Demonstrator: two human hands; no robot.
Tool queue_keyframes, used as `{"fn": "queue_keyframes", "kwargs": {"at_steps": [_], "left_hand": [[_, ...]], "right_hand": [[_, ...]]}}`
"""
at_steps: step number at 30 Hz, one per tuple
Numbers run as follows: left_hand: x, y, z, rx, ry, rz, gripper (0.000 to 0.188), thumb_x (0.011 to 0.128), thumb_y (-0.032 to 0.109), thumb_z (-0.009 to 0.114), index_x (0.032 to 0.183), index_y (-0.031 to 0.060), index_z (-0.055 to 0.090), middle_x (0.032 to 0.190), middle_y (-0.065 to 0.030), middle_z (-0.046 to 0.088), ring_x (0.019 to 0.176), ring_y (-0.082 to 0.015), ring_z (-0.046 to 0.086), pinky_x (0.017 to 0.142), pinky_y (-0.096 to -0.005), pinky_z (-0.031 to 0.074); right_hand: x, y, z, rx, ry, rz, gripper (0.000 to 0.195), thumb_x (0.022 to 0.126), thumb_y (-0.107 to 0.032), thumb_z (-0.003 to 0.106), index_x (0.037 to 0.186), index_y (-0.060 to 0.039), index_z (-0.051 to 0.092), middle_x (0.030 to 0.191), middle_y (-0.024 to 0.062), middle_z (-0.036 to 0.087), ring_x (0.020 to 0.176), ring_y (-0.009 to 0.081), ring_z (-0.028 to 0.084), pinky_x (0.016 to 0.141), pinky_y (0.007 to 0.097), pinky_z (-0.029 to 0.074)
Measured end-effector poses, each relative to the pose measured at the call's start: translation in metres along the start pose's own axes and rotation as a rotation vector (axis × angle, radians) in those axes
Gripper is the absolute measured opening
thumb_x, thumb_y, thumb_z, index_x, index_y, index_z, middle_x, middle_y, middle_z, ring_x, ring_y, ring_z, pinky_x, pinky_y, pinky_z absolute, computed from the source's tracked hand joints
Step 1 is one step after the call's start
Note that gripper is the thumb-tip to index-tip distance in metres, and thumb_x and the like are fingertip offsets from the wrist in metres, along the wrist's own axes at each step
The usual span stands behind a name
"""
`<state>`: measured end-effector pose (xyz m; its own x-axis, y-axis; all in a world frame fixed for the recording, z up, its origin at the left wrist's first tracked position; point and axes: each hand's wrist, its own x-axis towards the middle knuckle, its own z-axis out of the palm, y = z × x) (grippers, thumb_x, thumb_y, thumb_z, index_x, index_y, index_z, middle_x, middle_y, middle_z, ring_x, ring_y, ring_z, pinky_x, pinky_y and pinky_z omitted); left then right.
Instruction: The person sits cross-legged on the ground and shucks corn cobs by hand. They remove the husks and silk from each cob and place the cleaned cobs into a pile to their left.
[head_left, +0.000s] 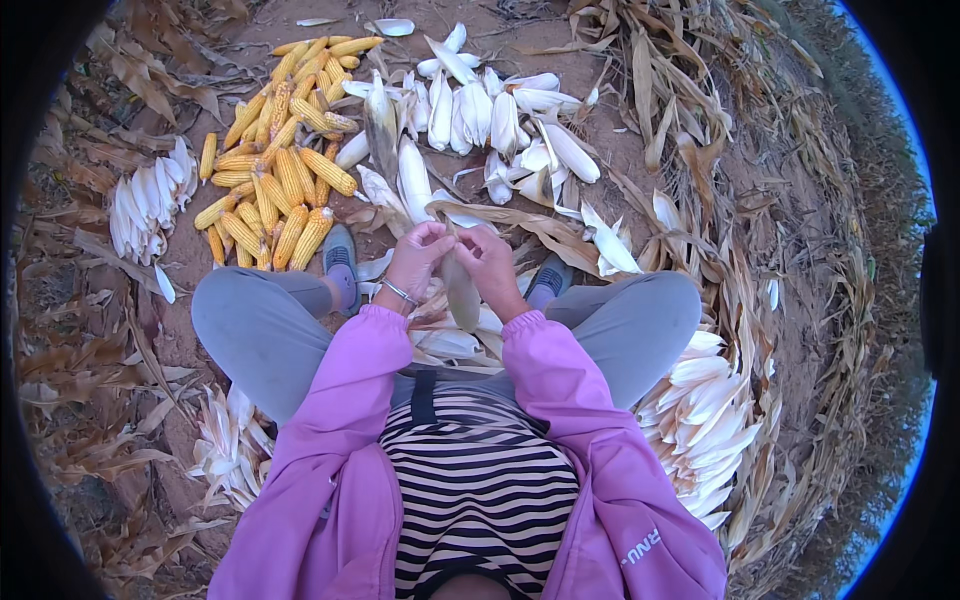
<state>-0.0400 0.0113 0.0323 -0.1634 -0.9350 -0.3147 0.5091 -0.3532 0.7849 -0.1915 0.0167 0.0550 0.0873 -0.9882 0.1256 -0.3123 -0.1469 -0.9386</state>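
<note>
An ear of corn in a dull greenish-tan husk (460, 292) hangs between my hands, its tip pointing down toward my lap. The fingertips of my left hand (421, 259) pinch its upper end, and my right hand (486, 262) grips the same end from the other side. Whether any kernels are bared there is too small to tell. Pale loose husks (450, 343) lie between my legs just below the ear. Beyond my hands, several ears in pale husks (474, 112) lie on the soil, with a heap of bare yellow corn ears (277, 176) to their left.
Stacked white husks lie at the far left (148, 202), beside my left thigh (231, 450) and beside my right thigh (705, 427). Dry corn stalks and leaves (660, 82) cover the ground at the upper right. My shoes (340, 251) rest near both piles.
</note>
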Motion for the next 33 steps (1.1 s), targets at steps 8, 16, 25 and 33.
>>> {"fn": "queue_keyframes", "kwargs": {"at_steps": [8, 16, 25, 33], "left_hand": [[-0.001, 0.001, -0.003, -0.108, -0.127, -0.083, 0.012, 0.090, 0.006, 0.065, 0.099, 0.0092, 0.058, 0.094, 0.0002, 0.060, 0.087, -0.0114, 0.060, 0.080, -0.0293, 0.049], [0.000, 0.005, 0.004, -0.148, -0.234, -0.124, 0.010, 0.093, 0.011, 0.062, 0.100, 0.0088, 0.055, 0.097, -0.0013, 0.060, 0.091, -0.0144, 0.061, 0.082, -0.0315, 0.051], [0.000, 0.009, 0.012, -0.176, -0.282, -0.126, 0.011, 0.092, 0.010, 0.063, 0.099, 0.0096, 0.055, 0.097, -0.0003, 0.059, 0.095, -0.0125, 0.058, 0.090, -0.0285, 0.046], [-0.005, 0.008, 0.026, -0.212, -0.263, 0.005, 0.010, 0.093, 0.009, 0.062, 0.100, 0.0091, 0.055, 0.105, -0.0023, 0.062, 0.097, -0.0100, 0.055, 0.085, -0.0246, 0.043]], "right_hand": [[-0.003, -0.006, 0.002, -0.057, 0.079, -0.024, 0.012, 0.074, -0.009, 0.069, 0.080, -0.0027, 0.061, 0.076, 0.0107, 0.057, 0.069, 0.0253, 0.058, 0.062, 0.0349, 0.047], [-0.005, -0.013, 0.005, -0.121, 0.170, -0.017, 0.013, 0.072, -0.010, 0.070, 0.076, -0.0039, 0.060, 0.073, 0.0105, 0.055, 0.069, 0.0278, 0.057, 0.062, 0.0374, 0.046], [-0.006, -0.018, 0.005, -0.112, 0.265, -0.013, 0.012, 0.072, -0.008, 0.069, 0.078, -0.0025, 0.061, 0.074, 0.0122, 0.058, 0.068, 0.0282, 0.058, 0.062, 0.0366, 0.047], [0.006, -0.015, -0.009, 0.212, 0.349, 0.296, 0.006, 0.081, -0.003, 0.060, 0.083, 0.0015, 0.064, 0.073, 0.0057, 0.063, 0.062, 0.0097, 0.055, 0.059, 0.0264, 0.045]]}}
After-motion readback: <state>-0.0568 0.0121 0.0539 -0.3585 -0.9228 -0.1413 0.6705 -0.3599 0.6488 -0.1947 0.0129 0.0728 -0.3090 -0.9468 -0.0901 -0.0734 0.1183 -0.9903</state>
